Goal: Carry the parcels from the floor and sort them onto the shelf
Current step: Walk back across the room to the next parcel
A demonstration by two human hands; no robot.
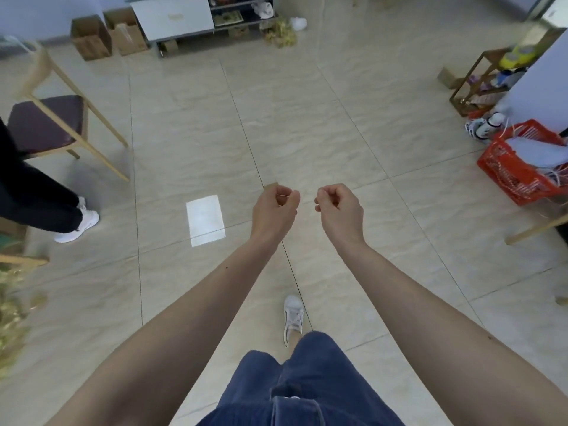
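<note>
My left hand (275,210) and my right hand (339,210) are held out side by side over the tiled floor, both with curled fingers. The left pinches a small tan strip (271,186) that sticks out past its knuckles. The right has thumb against forefinger, and nothing shows plainly inside it. Two open cardboard boxes (90,38) (126,32) stand on the floor at the far wall. Beside them is a white cabinet with open shelves (239,24). A flat white rectangle (205,219) lies on the floor left of my hands.
A wooden chair (46,124) and another person's leg and white shoe (76,222) are at the left. A red basket (519,170) and a wooden rack (479,78) with bottles stand at the right. Gold foliage (12,318) blurs the left edge. My foot (293,315) is below.
</note>
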